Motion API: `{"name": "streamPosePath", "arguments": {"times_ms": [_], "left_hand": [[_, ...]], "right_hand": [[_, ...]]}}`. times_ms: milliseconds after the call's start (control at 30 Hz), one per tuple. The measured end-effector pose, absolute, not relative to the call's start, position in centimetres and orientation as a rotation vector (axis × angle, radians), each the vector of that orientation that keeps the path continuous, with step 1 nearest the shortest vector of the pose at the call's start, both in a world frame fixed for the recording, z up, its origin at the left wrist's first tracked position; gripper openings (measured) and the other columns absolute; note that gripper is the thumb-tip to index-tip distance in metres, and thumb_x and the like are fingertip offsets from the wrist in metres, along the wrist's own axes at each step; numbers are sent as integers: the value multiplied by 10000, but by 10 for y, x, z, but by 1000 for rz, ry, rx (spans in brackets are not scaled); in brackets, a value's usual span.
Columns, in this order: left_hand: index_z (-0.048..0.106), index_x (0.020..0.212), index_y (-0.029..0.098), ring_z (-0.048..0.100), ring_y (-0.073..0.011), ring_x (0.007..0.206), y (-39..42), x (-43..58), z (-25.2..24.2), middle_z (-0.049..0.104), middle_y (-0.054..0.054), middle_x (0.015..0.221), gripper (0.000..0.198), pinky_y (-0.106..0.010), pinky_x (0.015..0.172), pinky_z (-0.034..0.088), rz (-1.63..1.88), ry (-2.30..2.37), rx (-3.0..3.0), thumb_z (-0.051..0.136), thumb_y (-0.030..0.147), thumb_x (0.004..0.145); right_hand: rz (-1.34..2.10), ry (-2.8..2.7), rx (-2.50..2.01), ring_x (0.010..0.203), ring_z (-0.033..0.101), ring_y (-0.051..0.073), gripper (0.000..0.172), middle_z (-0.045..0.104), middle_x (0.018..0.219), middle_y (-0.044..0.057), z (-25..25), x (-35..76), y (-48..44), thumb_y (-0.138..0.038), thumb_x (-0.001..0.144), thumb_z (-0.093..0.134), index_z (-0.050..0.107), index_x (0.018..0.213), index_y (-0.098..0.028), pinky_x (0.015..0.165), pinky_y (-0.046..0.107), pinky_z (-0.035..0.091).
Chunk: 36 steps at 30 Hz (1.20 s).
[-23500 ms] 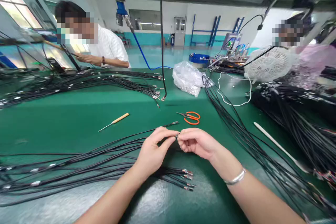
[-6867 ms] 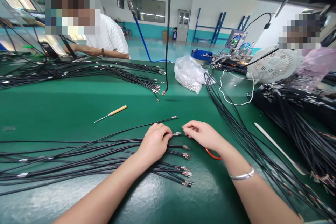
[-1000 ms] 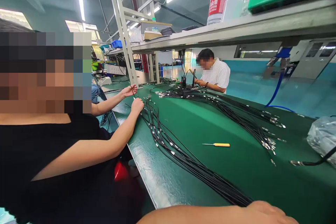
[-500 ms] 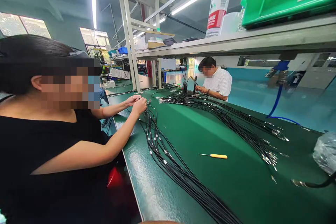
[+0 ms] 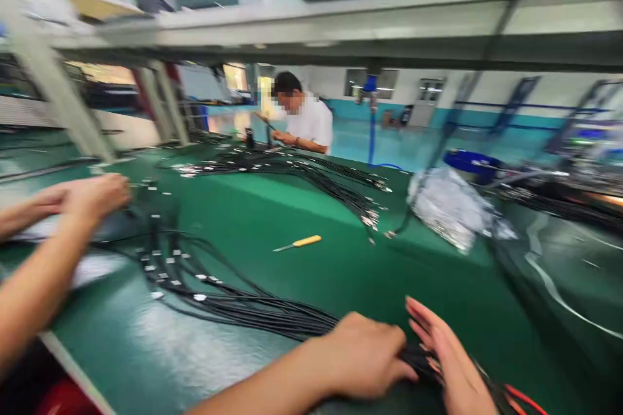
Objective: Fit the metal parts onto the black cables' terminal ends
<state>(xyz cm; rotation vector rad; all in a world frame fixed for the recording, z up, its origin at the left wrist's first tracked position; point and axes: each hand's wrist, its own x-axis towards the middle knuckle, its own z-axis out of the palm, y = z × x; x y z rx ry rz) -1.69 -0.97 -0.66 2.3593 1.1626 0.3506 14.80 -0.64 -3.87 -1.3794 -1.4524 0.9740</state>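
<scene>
My left hand (image 5: 363,353) is closed over a bundle of black cables (image 5: 272,314) on the green table. The bundle runs off to the left, where white tags (image 5: 199,297) sit on the cables. Just to the right, my right hand (image 5: 452,360) is held with its fingers stretched out and apart, beside the same cables. Its lower fingers are partly hidden, so contact with the bundle is unclear. Near the tagged ends, a co-worker's hands (image 5: 97,198) are blurred by motion.
An awl-like tool with a yellow handle (image 5: 307,240) lies mid-table. Behind it stretches another bundle of black cables (image 5: 331,185). A crumpled clear plastic bag (image 5: 450,207) rests at right. A shelf (image 5: 341,29) hangs over the table. Another person (image 5: 306,117) works at the far side.
The view has swung right and down. Both my hands have come into sight at the cable bundle, with the left closed on it. The co-worker at left is now seen only by the arms.
</scene>
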Motion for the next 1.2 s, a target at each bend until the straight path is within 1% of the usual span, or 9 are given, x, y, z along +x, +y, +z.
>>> {"name": "streamPosePath", "arguments": {"times_ms": [100, 267, 400, 533, 600, 700, 800, 967, 1200], "left_hand": [[518, 919, 196, 611, -230, 811, 1, -17, -8, 624, -41, 856, 252, -329, 688, 446, 266, 1269, 2505, 383, 408, 902], [475, 885, 213, 610, -212, 759, 12, -16, -10, 624, -6, 833, 286, -288, 635, 409, 250, 1262, 2587, 296, 432, 923], [474, 884, 209, 601, -207, 769, 11, -19, -10, 615, -13, 837, 269, -281, 643, 396, 309, 1309, 2547, 299, 409, 924], [471, 898, 211, 598, -208, 761, 13, -22, -9, 617, -18, 847, 276, -293, 643, 395, 320, 1248, 2527, 278, 406, 928], [477, 893, 204, 597, -211, 771, 14, -22, -10, 619, -29, 855, 276, -301, 655, 403, 312, 1208, 2534, 290, 405, 925], [488, 886, 197, 595, -211, 797, 15, -23, -11, 622, -36, 869, 268, -305, 676, 416, 333, 1184, 2512, 322, 405, 917], [507, 951, 214, 595, -199, 824, 14, -25, -8, 632, -19, 919, 250, -298, 697, 427, 381, 1185, 2451, 344, 401, 915], [475, 1165, 293, 573, -160, 978, 11, -25, -2, 607, 23, 1117, 269, -262, 828, 423, 478, 1059, 2371, 390, 323, 912], [565, 1093, 282, 584, -157, 921, 11, -25, 0, 635, 8, 1045, 257, -260, 820, 440, 499, 1007, 2282, 419, 347, 892]], "right_hand": [[1193, -1204, -1075, 1209, 399, 292, 640, 413, 1346, 92, -35, 163, 12, -660, 857, 347, 498, 1256, -183, 1024, 464, 320], [871, -1103, -1005, 1295, 262, 204, 559, 296, 1418, 14, -28, 161, 12, -563, 933, 282, 362, 1356, -206, 1098, 389, 165], [940, -1403, -993, 1286, 280, 213, 542, 339, 1397, 25, -31, 144, 8, -548, 936, 304, 383, 1347, -203, 1091, 386, 189], [876, -1226, -951, 1290, 272, 204, 524, 311, 1413, 28, -30, 154, 17, -529, 961, 214, 352, 1360, -218, 1082, 405, 212], [902, -1377, -909, 1268, 313, 206, 483, 377, 1374, 40, -28, 158, 17, -513, 959, 272, 419, 1319, -226, 1068, 396, 249], [1023, -1656, -923, 1164, 443, 216, 379, 525, 1233, 66, -21, 163, 15, -465, 938, 399, 585, 1149, -211, 1028, 383, 311], [1098, -1580, -973, 948, 565, 203, 280, 614, 1028, 65, -11, 179, 16, -426, 876, 540, 622, 1008, -193, 878, 361, 435], [1289, -1723, -970, 761, 565, 156, 283, 620, 850, 24, 2, 206, 17, -289, 707, 752, 612, 921, -170, 731, 293, 468], [1507, -1547, -998, 732, 618, 173, 281, 671, 799, 62, 3, 203, 19, -364, 720, 724, 656, 859, -130, 727, 317, 496]]}}
